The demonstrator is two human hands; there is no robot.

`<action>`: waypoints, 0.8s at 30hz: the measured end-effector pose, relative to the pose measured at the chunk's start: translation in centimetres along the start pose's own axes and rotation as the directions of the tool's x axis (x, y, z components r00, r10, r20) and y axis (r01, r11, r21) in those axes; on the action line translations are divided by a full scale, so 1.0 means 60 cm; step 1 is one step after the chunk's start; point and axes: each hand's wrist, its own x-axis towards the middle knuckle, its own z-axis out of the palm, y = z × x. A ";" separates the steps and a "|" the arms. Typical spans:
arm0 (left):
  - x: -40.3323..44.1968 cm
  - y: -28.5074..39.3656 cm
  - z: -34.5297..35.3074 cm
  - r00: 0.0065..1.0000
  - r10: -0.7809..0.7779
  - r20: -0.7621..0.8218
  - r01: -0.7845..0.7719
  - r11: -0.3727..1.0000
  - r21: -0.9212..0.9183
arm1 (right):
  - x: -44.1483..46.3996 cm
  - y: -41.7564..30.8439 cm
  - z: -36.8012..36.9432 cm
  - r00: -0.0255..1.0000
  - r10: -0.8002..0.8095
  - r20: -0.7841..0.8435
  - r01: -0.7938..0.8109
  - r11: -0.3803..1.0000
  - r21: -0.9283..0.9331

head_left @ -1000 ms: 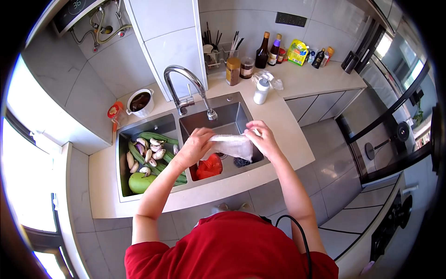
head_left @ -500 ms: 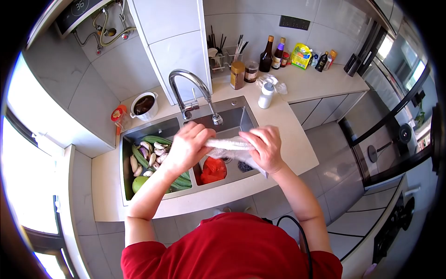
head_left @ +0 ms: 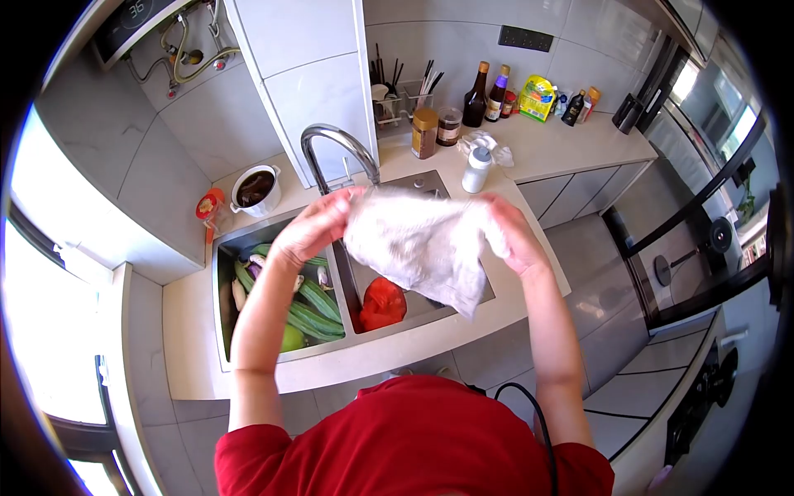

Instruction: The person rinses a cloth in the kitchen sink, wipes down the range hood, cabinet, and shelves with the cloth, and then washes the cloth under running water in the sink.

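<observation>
A whitish cloth hangs spread between my two hands, over the right basin of the sink. My left hand is closed on its upper left corner, close to the faucet. On the other side my right hand grips the upper right part. Below the cloth, a red plastic bag lies in the right basin. Green ridged gourds and pale purple eggplants are in the left basin, partly hidden by my left arm.
A white pot with dark contents stands behind the left basin. Right of the faucet are a white bottle, a brown-lidded jar, dark bottles and a yellow packet. A stove is at the right edge.
The cloth, earlier stretched in a narrow strip, is now opened out wide and raised. My hands have moved apart and up, with the cloth still between them.
</observation>
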 end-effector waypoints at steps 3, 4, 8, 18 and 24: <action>0.019 -0.082 0.026 0.997 -0.061 -0.048 0.042 0.948 -0.314 | -0.011 0.054 0.005 0.986 0.166 -0.032 -0.141 0.910 0.391; 0.023 -0.104 0.039 0.993 -0.080 -0.086 0.061 0.978 -0.198 | -0.015 0.079 0.001 0.967 0.255 -0.026 -0.214 0.859 0.466; 0.039 -0.100 0.060 0.971 -0.209 -0.115 0.182 0.960 -0.212 | -0.045 0.095 -0.058 0.962 0.226 -0.155 -0.136 0.885 0.445; 0.087 -0.150 0.096 0.928 -0.372 0.028 0.369 0.927 0.075 | -0.158 0.054 -0.100 0.808 0.023 -0.588 0.034 0.996 0.086; 0.082 -0.204 0.098 0.932 -0.197 -0.305 0.335 0.793 0.509 | -0.202 0.053 -0.131 0.919 0.122 -0.374 -0.164 0.983 -0.085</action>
